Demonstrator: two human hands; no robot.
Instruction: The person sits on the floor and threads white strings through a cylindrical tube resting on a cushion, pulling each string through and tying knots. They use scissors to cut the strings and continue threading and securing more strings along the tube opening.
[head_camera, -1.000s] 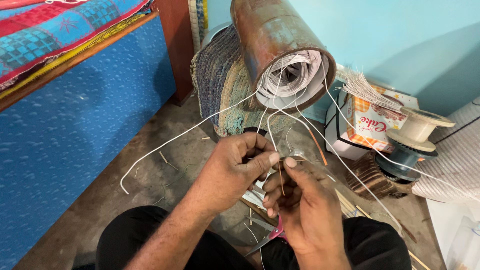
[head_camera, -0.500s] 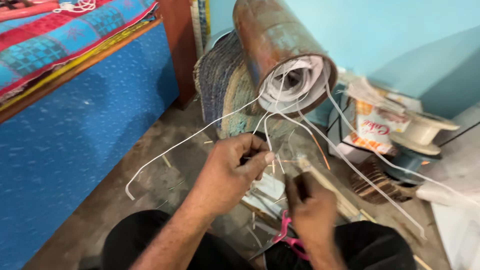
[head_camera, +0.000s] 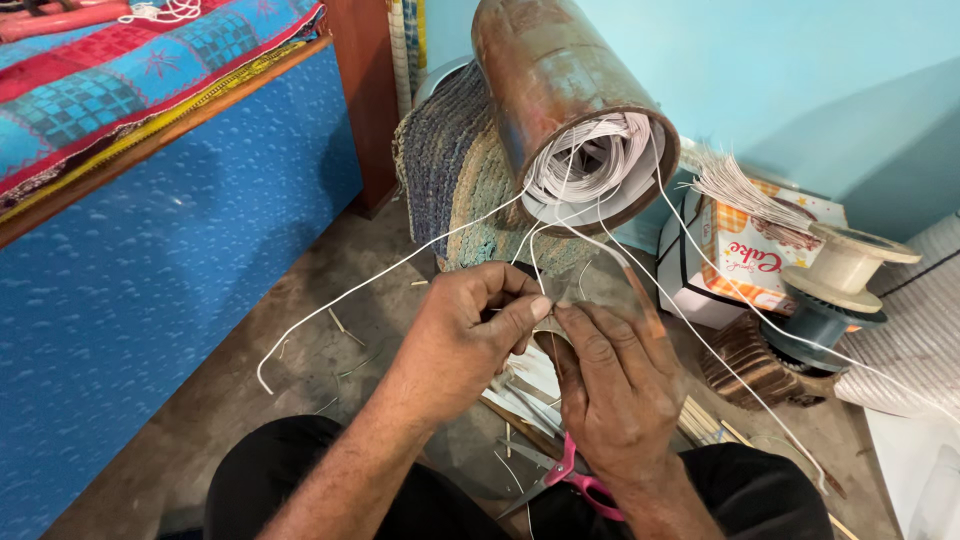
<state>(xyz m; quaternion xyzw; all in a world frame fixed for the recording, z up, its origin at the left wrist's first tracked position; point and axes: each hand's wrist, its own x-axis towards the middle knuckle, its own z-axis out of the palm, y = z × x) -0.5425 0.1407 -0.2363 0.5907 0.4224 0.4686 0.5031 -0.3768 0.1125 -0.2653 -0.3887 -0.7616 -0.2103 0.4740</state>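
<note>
Both hands met at the centre of the view, low over the floor. The left hand (head_camera: 465, 335) was curled nearly closed, thumb and forefinger pinching a thin white cord (head_camera: 400, 265); the right hand (head_camera: 615, 385) at 4 o'clock of it was likewise closed down, fingertips pressed to the same spot, so the cord sat caught between the two.

The cord looked light and limp yet springy enough to hold a curve (its free end arced away toward 8 o'clock), probably slick, best taken in a fingertip pinch close to the working point.

At 12 o'clock lay one rusty metal cylinder (head_camera: 560, 95), its mouth packed with coiled white cord, from which I counted roughly five strands trailing out. One woven mat (head_camera: 450, 170) leaned behind it. At 3 o'clock stood one empty spool (head_camera: 845, 275) and one printed cardboard box (head_camera: 750, 255). One pair of pink-handled scissors (head_camera: 565, 480) lay at 6 o'clock.
</note>
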